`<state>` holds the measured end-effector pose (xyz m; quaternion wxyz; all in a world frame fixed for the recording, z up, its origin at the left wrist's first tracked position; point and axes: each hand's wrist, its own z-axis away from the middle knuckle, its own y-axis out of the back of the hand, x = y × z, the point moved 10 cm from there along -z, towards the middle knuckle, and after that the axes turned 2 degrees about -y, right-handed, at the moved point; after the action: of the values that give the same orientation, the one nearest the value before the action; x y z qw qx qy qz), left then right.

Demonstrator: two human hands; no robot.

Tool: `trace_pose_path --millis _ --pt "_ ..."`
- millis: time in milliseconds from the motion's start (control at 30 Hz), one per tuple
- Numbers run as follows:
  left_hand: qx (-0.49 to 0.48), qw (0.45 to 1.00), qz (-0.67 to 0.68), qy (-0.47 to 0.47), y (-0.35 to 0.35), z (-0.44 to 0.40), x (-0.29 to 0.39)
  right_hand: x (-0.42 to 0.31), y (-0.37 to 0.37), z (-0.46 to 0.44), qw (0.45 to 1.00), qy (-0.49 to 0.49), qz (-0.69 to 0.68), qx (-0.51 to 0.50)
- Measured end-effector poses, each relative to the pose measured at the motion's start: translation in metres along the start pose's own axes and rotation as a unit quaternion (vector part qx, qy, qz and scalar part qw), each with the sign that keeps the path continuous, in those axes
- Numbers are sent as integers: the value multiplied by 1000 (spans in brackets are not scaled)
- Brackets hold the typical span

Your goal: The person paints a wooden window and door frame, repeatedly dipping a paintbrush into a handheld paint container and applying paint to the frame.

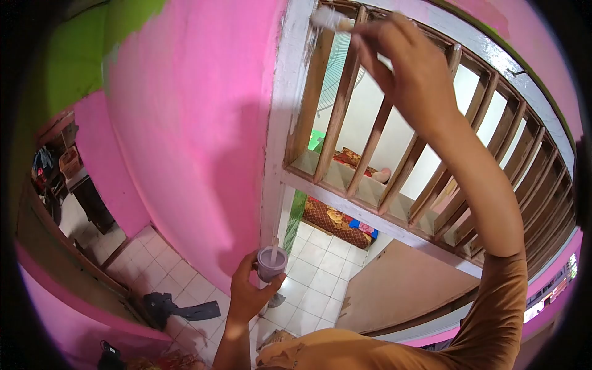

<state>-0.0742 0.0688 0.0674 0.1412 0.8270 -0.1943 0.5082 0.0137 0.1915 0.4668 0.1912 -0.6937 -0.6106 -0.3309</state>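
My right hand [410,68] is raised at the top, its fingers closed round the handle of a paintbrush [330,20]. The brush's pale bristles, a little blurred, are at the upper corner of the white-painted wooden frame [295,68]; whether they touch it I cannot tell. Low in the middle, my left hand [253,287] grips a small cup of greyish paint [271,264], held upright. A pale stick [275,253] stands in the cup. Brown wooden slats [338,102] fill the frame beside the brush.
A pink wall [203,111] runs along the left, with green paint [71,49] farther up. Dark trousers [182,308] lie on the tiled floor [148,259]. Through the slats show a fan [333,68] and a patterned mattress [333,225]. A brown door panel [394,283] stands below the slats.
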Motion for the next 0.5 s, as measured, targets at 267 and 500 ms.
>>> trace_pose_path --millis 267,500 --pt "-14 1000 -11 3 -5 0 3 -4 -23 1 997 -34 -39 -62" --pt "-1 1000 -17 -9 1 1 6 10 1 -24 998 -37 23 -34"
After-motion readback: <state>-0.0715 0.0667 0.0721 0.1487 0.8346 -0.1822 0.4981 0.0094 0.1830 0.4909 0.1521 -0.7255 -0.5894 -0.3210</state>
